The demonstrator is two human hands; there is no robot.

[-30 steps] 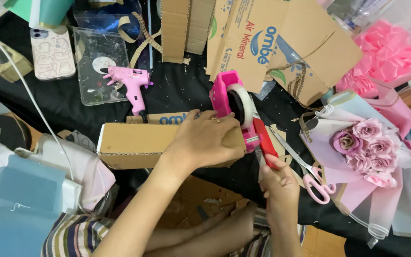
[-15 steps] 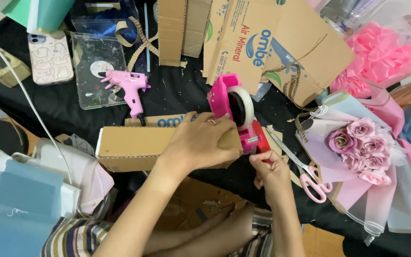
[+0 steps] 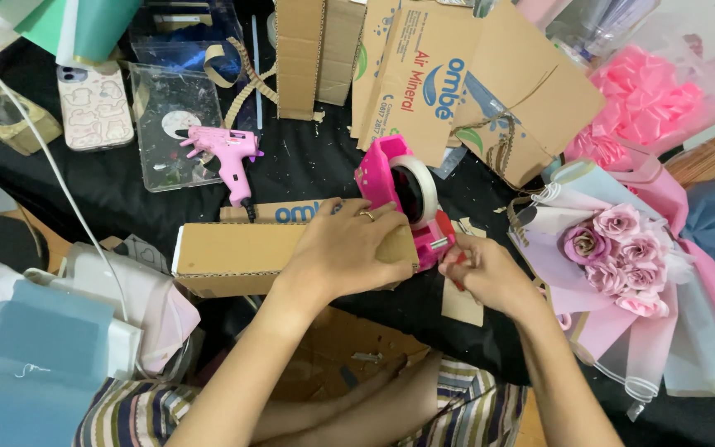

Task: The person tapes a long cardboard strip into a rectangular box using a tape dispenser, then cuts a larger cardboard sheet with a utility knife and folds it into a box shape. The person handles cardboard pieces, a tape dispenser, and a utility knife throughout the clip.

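Hidden: the left hand [image 3: 349, 248] lies flat over the right end of the long brown corrugated cardboard box [image 3: 242, 257], covering that end; fingers slightly spread, pressing down on the top face. A ring shows on one finger.
Hard to make out: the right hand [image 3: 482, 277] has its fingertips bunched together just beside the pink tape dispenser with its roll of clear tape [image 3: 403, 194]; what they pinch cannot be told.
Box position: on the black-covered table [image 3: 308, 165], near its front edge, right in front of the person.
Box axis: long axis runs left to right; one long side faces the camera, its left end is free.
Around: a pink hot-glue gun [image 3: 229, 157] lies behind the box, nozzle toward the left; flattened printed cardboard sheets [image 3: 457, 83] lean at the back; a bouquet of pink paper roses in pale wrapping [image 3: 622, 248] lies to the right.
In the way: the dispenser stands touching the box's right end, between both hands.
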